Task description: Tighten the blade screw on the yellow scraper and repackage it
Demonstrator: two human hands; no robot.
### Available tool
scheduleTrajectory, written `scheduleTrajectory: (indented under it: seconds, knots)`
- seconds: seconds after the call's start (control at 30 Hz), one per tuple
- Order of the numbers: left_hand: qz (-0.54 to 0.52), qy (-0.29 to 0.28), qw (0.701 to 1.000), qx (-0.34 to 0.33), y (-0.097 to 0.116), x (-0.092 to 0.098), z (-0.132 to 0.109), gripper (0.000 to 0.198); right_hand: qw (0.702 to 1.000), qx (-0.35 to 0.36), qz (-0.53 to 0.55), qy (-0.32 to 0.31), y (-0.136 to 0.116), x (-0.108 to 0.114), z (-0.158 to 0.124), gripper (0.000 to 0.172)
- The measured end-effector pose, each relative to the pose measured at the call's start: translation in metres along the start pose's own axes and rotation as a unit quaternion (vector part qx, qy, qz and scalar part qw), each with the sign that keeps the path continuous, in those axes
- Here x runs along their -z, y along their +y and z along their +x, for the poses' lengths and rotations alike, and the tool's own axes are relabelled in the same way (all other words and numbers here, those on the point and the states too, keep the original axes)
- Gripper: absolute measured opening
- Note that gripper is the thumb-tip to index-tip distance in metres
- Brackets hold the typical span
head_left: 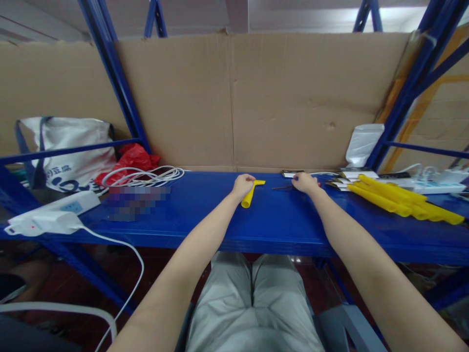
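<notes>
My left hand [243,186] is closed around the upper part of a yellow tubular handle [247,199]. Its round end points down toward me, and a narrow yellow end sticks out to the right of my fingers. To the right, my right hand [305,182] is closed on what looks like a screwdriver [281,187]. The thin dark shaft reaches left across the blue tabletop, and a bit of red shows beyond my palm. My fingers hide most of its grip. A gap of bare blue surface separates the two hands.
Several yellow tubular handles [399,198] lie piled at the right beside small flat packets [340,183]. White power strips [54,215] and cables sit at both sides. A canvas bag [73,151] and red plastic bag [135,159] stand left. Cardboard [234,102] backs the blue shelf [198,210].
</notes>
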State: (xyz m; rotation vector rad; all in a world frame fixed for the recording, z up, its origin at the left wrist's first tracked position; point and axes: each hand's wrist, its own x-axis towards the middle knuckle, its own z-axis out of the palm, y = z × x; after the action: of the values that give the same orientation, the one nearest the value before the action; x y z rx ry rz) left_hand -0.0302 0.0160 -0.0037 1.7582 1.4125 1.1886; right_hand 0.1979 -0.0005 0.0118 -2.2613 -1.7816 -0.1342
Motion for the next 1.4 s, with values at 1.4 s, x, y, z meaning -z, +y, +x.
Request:
scheduleTrajectory:
  seconds: [1.4]
  knots:
    - [-0.06, -0.002, 0.998, 0.035, 0.004, -0.001, -0.002, 0.031, 0.997, 0.001, -0.032, -0.073, -0.027, -0.014, 0.033, 0.058]
